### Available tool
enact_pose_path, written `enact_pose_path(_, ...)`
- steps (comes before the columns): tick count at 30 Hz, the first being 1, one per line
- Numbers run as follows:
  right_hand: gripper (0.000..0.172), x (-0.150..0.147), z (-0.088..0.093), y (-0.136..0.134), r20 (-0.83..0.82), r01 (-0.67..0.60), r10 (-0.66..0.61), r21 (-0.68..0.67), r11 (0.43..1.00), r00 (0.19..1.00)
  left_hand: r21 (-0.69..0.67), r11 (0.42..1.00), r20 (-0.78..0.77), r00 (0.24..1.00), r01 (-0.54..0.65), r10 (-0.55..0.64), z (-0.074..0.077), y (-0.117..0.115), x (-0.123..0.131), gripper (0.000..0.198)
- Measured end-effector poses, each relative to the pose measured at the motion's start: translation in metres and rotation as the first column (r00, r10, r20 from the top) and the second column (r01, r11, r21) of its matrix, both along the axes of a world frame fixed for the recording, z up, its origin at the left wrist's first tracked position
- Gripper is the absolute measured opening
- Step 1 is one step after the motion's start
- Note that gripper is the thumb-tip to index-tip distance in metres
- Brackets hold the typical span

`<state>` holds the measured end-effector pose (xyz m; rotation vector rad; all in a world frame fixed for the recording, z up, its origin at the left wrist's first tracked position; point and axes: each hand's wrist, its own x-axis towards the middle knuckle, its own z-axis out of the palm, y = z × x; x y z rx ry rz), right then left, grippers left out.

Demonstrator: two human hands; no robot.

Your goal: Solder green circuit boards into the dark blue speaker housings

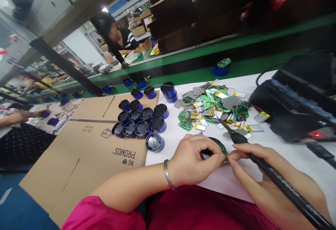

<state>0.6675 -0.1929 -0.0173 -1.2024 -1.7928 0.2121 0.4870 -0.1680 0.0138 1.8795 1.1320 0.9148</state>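
Note:
My left hand (pixel 195 158), with a silver bracelet at its wrist, is closed at the edge of a small green circuit board (pixel 225 151). The board is at a round black-rimmed housing (pixel 217 141), partly hidden by my fingers. In my right hand (pixel 275 179) lies a black soldering iron (pixel 262 165), its tip pointing up and left over the table. The thumb and forefinger of that hand also meet my left fingertips at the board's edge; any tiny part between them is hidden. Beyond my hands spreads a pile of green circuit boards (pixel 210 97) with silver, yellow-ended battery cells (pixel 254 128).
Several blue cups with black tops (pixel 141 128) stand on a flattened cardboard box (pixel 91 153) and the white sheet. At right sits a dark device (pixel 286 100) with a red light. A blue cup (pixel 222 68) holds boards on the green bench. Co-workers (pixel 120 41) sit beyond.

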Motion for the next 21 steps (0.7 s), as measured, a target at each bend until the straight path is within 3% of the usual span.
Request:
enact_pose_path(3, 0.014, 0.000, 0.000, -0.001, -0.014, -0.008, 0.008, -0.013, 1.000, 1.000, -0.042, 0.999, 0.045, 0.999, -0.012, 0.014, 0.000, 0.000, 0.000, 0.013)
enact_pose_path(10, 0.014, 0.002, 0.000, -0.003, 0.014, -0.043, 0.042, 0.043, 0.998, 0.999, -0.002, 0.999, 0.050, 0.998, -0.035, 0.035, -0.003, -0.001, -0.002, 0.013)
enact_pose_path(16, 0.027, -0.002, -0.015, -0.004, 0.051, -0.122, 0.118, 0.084, 0.989, 0.992, -0.060, 0.997, 0.086, 0.995, -0.046, 0.051, -0.003, -0.001, -0.004, 0.012)
enact_pose_path(21, 0.021, -0.003, -0.014, -0.005, 0.065, -0.108, 0.102, 0.092, 0.990, 0.993, -0.014, 0.999, 0.069, 0.996, -0.052, 0.053, -0.002, -0.004, -0.005, 0.010)
